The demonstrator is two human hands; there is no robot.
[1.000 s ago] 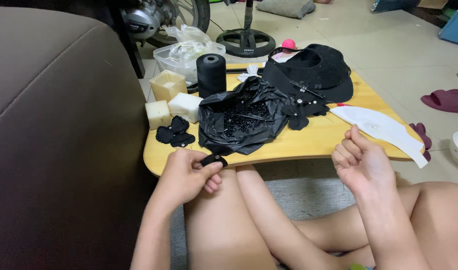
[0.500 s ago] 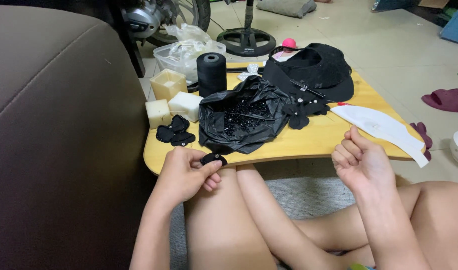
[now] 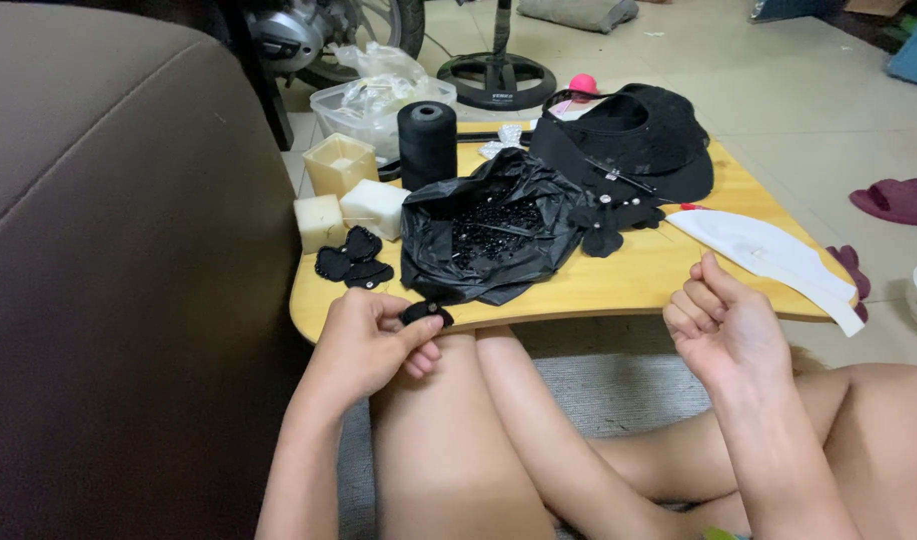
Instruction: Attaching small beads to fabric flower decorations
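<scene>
My left hand [image 3: 371,343] pinches a small black beaded fabric piece [image 3: 425,313] just below the front edge of the low wooden table [image 3: 638,280]. My right hand [image 3: 723,327] hovers near the table's front right edge with its fingers curled; I cannot see anything in it. An open black plastic bag [image 3: 488,225] full of black beads lies on the table beyond my left hand. Several finished black pieces [image 3: 353,258] lie at the table's left corner.
A black thread spool [image 3: 426,142], three cream foam blocks [image 3: 340,190], a black hat-like fabric [image 3: 633,140] and a white paper pattern [image 3: 768,255] sit on the table. A brown sofa [image 3: 118,250] rises at left. A fan base [image 3: 500,78] and a plastic tub [image 3: 373,100] stand behind.
</scene>
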